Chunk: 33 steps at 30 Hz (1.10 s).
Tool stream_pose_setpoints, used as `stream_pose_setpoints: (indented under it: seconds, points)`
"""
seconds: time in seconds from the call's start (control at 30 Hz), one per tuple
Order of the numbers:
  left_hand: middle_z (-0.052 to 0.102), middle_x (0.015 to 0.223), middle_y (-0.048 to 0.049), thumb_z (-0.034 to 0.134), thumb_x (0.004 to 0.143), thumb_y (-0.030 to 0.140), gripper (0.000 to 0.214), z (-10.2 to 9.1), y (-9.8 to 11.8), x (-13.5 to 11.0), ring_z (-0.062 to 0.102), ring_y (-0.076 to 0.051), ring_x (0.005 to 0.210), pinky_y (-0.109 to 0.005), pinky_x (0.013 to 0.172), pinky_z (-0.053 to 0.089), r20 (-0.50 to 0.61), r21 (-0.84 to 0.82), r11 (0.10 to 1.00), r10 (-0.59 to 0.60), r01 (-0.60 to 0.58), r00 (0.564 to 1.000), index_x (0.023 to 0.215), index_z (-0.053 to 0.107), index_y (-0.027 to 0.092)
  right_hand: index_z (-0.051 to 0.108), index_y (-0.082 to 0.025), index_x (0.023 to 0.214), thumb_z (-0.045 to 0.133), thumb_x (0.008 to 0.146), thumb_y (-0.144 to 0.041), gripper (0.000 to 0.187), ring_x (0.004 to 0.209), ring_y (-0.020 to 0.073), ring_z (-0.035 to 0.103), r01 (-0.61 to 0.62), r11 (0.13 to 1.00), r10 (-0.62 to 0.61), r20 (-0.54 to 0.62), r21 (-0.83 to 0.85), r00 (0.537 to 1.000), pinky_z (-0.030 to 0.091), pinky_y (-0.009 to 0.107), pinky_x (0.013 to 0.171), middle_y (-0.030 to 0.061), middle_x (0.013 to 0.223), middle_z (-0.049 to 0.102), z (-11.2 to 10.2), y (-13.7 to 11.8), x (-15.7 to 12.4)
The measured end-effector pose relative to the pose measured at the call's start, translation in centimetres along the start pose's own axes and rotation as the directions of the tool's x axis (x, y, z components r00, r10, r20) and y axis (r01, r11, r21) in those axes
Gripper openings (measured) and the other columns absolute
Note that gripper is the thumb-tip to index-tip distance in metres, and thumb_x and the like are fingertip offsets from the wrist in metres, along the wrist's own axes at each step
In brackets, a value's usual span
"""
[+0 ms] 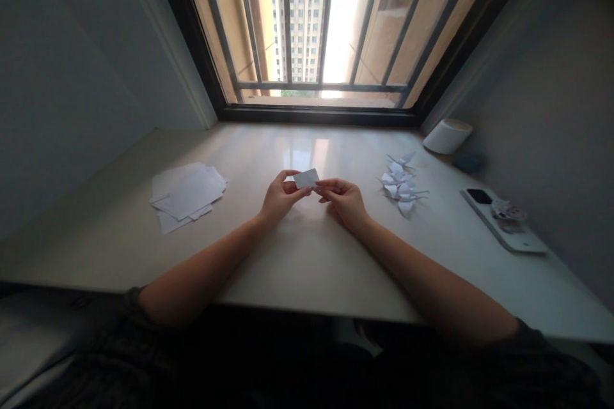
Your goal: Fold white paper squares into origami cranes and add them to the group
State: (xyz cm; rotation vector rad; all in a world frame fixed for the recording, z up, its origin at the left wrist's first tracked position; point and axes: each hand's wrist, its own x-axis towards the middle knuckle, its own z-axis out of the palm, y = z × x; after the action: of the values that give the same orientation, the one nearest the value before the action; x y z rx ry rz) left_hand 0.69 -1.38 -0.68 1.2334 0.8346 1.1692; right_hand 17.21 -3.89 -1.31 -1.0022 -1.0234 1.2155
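Between my two hands is a small folded piece of white paper (306, 178), held up just above the table. My left hand (282, 195) pinches its left side and lower edge, thumb in front and fingers behind. At the lower right corner, my right hand (344, 200) grips the paper between thumb and fingertips. Its fold layers are too small to make out. To the right of my hands lies a cluster of several folded white paper cranes (399, 184). A loose stack of white paper sheets (189, 192) rests to the left.
The pale, glossy table (288, 268) reaches to a barred window (316, 32) at the back. By the right wall stand a white cylindrical object (448, 136) and a small dark bluish item (467, 163). A white phone (503, 220) with a decorated grip lies nearer.
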Motion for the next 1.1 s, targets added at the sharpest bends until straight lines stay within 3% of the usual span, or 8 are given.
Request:
stream_pose_setpoints:
  seconds: [0.2, 0.43, 0.63, 0.77, 0.97, 1.1]
  points:
    - [0.074, 0.073, -0.0067, 0.083, 0.062, 0.030, 0.049, 0.1, 0.4, 0.1, 0.072, -0.020, 0.069, -0.028, 0.066, 0.054, -0.019, 0.024, 1.000, 0.003, -0.002, 1.000, 0.100, 0.057, 0.015, 0.074, -0.022, 0.078, 0.083, 0.054, -0.040, 0.032, 0.055, 0.0129, 0.060, -0.005, 1.000, 0.005, -0.052, 0.011, 0.999, 0.052, 0.030, 0.059, 0.0011, 0.068, 0.073, 0.2, -0.3, 0.0]
    - [0.075, 0.078, -0.0095, 0.080, 0.066, 0.033, 0.045, 0.3, 0.6, 0.1, 0.073, -0.023, 0.074, -0.030, 0.068, 0.056, 0.033, -0.020, 1.000, 0.000, 0.001, 0.999, 0.101, 0.059, 0.015, 0.072, -0.020, 0.080, 0.080, 0.058, -0.040, 0.030, 0.053, 0.0125, 0.058, 0.058, 0.997, -0.062, -0.120, -0.042, 0.991, 0.049, 0.030, 0.057, 0.0014, 0.068, 0.072, -0.2, -0.2, 0.4]
    - [0.075, 0.076, -0.0081, 0.079, 0.068, 0.034, 0.043, 0.6, 0.4, -0.3, 0.073, -0.022, 0.076, -0.031, 0.072, 0.056, -0.021, 0.052, 0.997, 0.058, -0.057, 0.998, 0.101, 0.058, 0.015, 0.071, -0.022, 0.084, 0.078, 0.065, -0.041, 0.029, 0.067, 0.0159, 0.064, 0.143, 0.978, -0.151, -0.044, -0.152, 0.988, 0.050, 0.032, 0.066, 0.0013, 0.075, 0.071, -0.3, 0.1, 0.3]
    - [0.075, 0.075, -0.0058, 0.076, 0.071, 0.036, 0.042, 0.9, 0.6, -0.8, 0.072, -0.020, 0.076, -0.031, 0.073, 0.055, 0.011, 0.075, 0.992, 0.101, -0.102, 0.995, 0.103, 0.057, 0.017, 0.068, -0.022, 0.082, 0.082, 0.060, -0.040, 0.031, 0.075, 0.0177, 0.065, 0.182, 0.963, -0.202, -0.082, -0.199, 0.976, 0.050, 0.032, 0.070, 0.0022, 0.085, 0.072, -0.1, 0.1, -0.1]
    - [0.074, 0.074, -0.0062, 0.077, 0.071, 0.035, 0.041, 1.0, 0.8, -0.9, 0.072, -0.021, 0.074, -0.030, 0.071, 0.055, 0.014, 0.067, 0.992, 0.110, -0.111, 0.994, 0.102, 0.057, 0.017, 0.064, -0.022, 0.078, 0.086, 0.057, -0.034, 0.032, 0.068, 0.0170, 0.065, 0.116, 0.993, -0.116, -0.068, -0.003, 0.991, 0.051, 0.033, 0.071, -0.0004, 0.072, 0.070, 0.0, 0.2, -0.1]
    - [0.074, 0.073, -0.0059, 0.077, 0.070, 0.032, 0.041, 0.7, 0.8, -0.4, 0.073, -0.021, 0.072, -0.030, 0.071, 0.055, -0.033, 0.046, 0.995, 0.086, -0.084, 0.996, 0.102, 0.057, 0.016, 0.066, -0.022, 0.079, 0.084, 0.059, -0.039, 0.032, 0.076, 0.0184, 0.068, 0.106, 0.994, -0.105, -0.027, 0.021, 0.994, 0.053, 0.035, 0.078, 0.0010, 0.079, 0.073, -0.1, 0.1, 0.1]
